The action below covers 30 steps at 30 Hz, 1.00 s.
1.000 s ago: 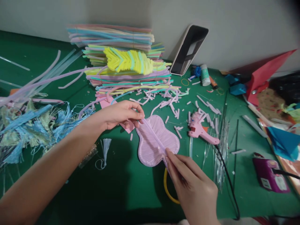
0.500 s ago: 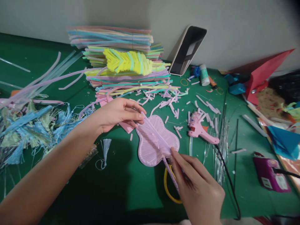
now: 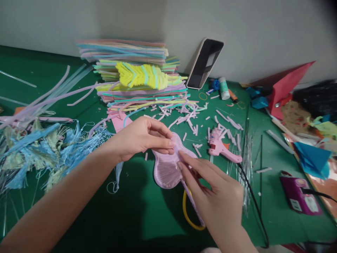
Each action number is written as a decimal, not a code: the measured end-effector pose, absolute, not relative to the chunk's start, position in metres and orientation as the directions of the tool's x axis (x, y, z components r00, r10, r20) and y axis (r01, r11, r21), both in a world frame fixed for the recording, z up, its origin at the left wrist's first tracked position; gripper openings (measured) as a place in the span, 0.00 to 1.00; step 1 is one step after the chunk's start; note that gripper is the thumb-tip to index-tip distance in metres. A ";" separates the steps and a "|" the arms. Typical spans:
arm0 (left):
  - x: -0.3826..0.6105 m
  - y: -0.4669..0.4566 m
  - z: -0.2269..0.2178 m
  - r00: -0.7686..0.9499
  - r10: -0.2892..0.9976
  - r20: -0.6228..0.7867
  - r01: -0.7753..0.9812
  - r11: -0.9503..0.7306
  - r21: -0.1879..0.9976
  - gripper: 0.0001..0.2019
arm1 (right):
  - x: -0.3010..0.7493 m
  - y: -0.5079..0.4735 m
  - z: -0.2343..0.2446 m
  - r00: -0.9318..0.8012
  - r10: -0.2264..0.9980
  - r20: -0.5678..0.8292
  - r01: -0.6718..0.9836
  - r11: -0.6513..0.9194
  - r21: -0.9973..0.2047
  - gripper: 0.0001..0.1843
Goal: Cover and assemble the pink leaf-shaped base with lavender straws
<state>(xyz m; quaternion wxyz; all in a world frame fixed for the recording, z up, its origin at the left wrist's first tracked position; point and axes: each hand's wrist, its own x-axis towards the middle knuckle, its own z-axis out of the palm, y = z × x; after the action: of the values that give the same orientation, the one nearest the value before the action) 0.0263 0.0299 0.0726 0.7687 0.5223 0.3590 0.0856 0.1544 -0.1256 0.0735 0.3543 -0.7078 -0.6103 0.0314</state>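
Observation:
A lilac lobed piece, like a small hand fan [image 3: 167, 172], lies in front of me, with a fuzzy rim, a ribbed inside and a stem running down to the right. Over its upper part my left hand [image 3: 155, 138] is closed, thumb and fingertips pinched together. My right hand [image 3: 210, 186] pinches close beside it, near the fan's middle. The lilac strip between the hands is mostly hidden by the fingers. Under the stem shows a yellow loop-shaped handle [image 3: 186, 211].
Pipe cleaner bundles [image 3: 123, 51] and a leaning phone [image 3: 205, 63] stand at the back. Lilac offcuts [image 3: 196, 130] and a pink glue gun [image 3: 223, 151] lie to the right, a purple box [image 3: 300, 195] beyond. Blue tassels [image 3: 65, 144] pile up at the left.
Both hands have come together over the fan, the left moving right and down, the right moving left and up. The strip that stretched between them is now mostly covered.

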 end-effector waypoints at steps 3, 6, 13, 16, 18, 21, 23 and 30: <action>0.022 0.029 0.070 0.763 0.480 -0.433 0.215 0.443 0.870 0.08 | 0.152 -0.127 0.073 0.294 0.872 0.392 0.826 -0.026 -0.563 0.09; 0.016 0.030 0.068 0.786 0.472 -0.400 0.213 0.401 0.891 0.11 | 0.150 -0.131 0.073 0.310 0.865 0.394 0.824 -0.038 -0.566 0.09; 0.017 0.027 0.073 0.747 0.548 -0.377 0.228 0.322 0.919 0.06 | 0.151 -0.134 0.074 0.285 0.868 0.407 0.829 -0.010 -0.558 0.10; 0.018 0.025 0.075 0.741 0.546 -0.392 0.236 0.335 0.912 0.06 | 0.150 -0.134 0.073 0.274 0.869 0.411 0.831 0.001 -0.556 0.11; 0.018 0.025 0.074 0.747 0.529 -0.402 0.247 0.342 0.907 0.07 | 0.150 -0.134 0.072 0.268 0.868 0.418 0.828 0.014 -0.560 0.11; 0.017 0.025 0.071 0.751 0.521 -0.405 0.242 0.353 0.904 0.08 | 0.149 -0.135 0.072 0.269 0.868 0.418 0.823 0.018 -0.567 0.11; 0.017 0.026 0.070 0.752 0.521 -0.403 0.230 0.366 0.902 0.07 | 0.148 -0.135 0.072 0.270 0.869 0.416 0.824 0.015 -0.566 0.11; 0.018 0.026 0.072 0.727 0.531 -0.435 0.260 0.373 0.891 0.06 | 0.150 -0.137 0.070 0.259 0.873 0.412 0.831 0.016 -0.555 0.11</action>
<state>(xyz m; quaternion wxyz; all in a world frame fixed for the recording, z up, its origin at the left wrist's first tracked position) 0.0178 0.0259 0.0724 0.7472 0.5526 0.3580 0.0905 0.1497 -0.1370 0.0702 0.3717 -0.7010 -0.6080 0.0283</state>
